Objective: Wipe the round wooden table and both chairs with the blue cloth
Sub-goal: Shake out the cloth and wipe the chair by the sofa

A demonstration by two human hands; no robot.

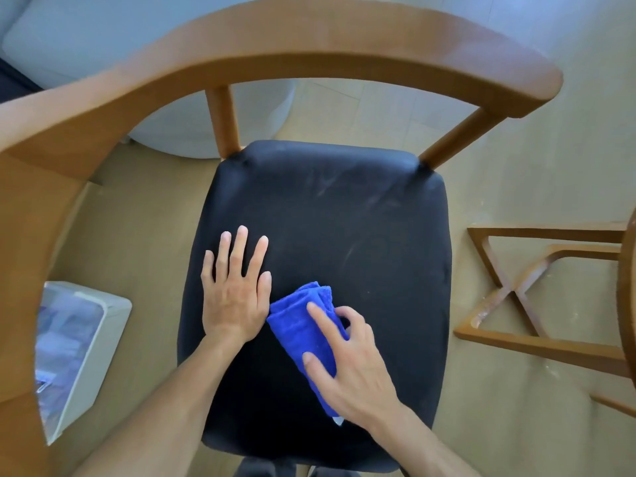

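Observation:
I look straight down on a wooden chair with a curved backrest [309, 39] and a black padded seat [344, 218]. My left hand [235, 287] lies flat on the seat's left part, fingers spread, holding nothing. My right hand [351, 359] presses a folded blue cloth [297, 325] against the seat, fingers curled over it. The cloth touches the edge of my left hand. Faint pale smears show on the seat's far half. At the right edge a sliver of the round wooden table's rim [628, 290] and its crossed wooden base [516, 294] are visible.
A white bin with a plastic liner [79, 346] stands on the floor left of the chair. A pale sofa or upholstered piece [103, 36] sits behind the backrest. Light wooden flooring [516, 166] lies between chair and table base.

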